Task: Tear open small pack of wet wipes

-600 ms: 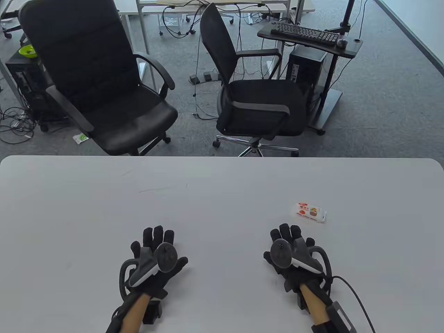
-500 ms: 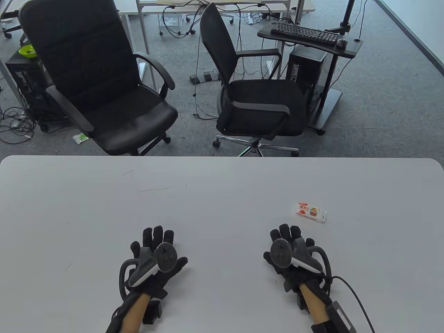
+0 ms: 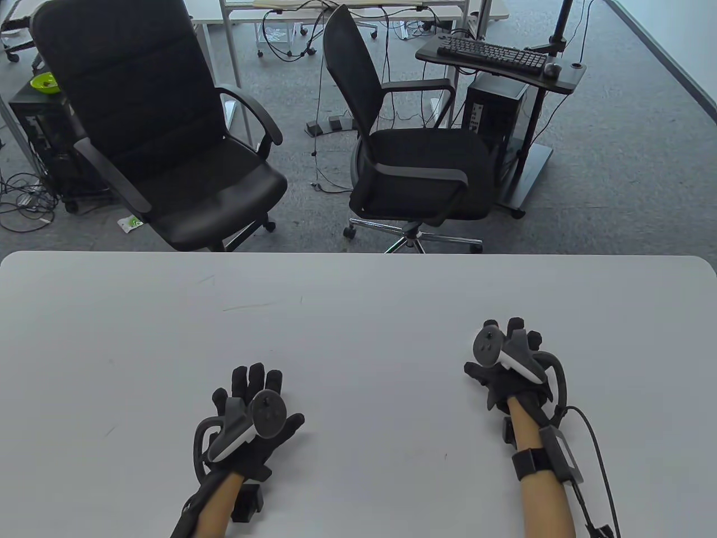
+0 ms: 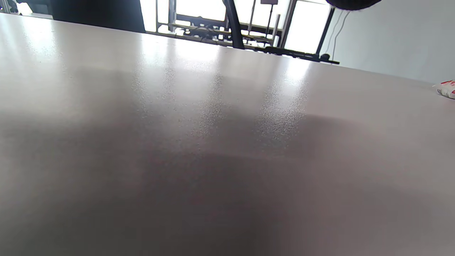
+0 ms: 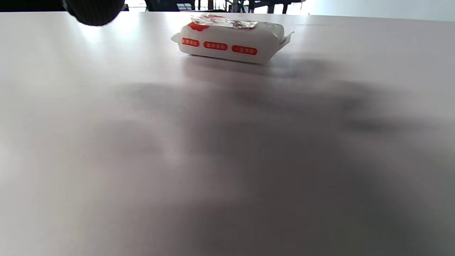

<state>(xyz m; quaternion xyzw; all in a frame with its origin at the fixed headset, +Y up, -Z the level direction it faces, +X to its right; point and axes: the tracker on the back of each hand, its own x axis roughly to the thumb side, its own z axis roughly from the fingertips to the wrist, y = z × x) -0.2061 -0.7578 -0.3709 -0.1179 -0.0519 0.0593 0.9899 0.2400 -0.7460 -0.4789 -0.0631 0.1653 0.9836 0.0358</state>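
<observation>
The small white wet-wipes pack (image 5: 231, 42) with red labels lies flat on the white table (image 3: 347, 314), untouched, just ahead in the right wrist view. It also shows at the far right edge of the left wrist view (image 4: 447, 89). In the table view my right hand (image 3: 507, 342) hovers over it and hides it. The right hand holds nothing; one fingertip (image 5: 93, 10) shows at the top left of its wrist view. My left hand (image 3: 255, 392) rests flat on the table at the near left, fingers spread and empty.
Two black office chairs (image 3: 168, 134) (image 3: 414, 162) stand beyond the table's far edge. A keyboard stand (image 3: 498, 56) is at the back right. The table holds only the pack and my hands.
My right hand has moved forward and to the right, and now covers the pack in the table view. The left hand and the pack have not moved.
</observation>
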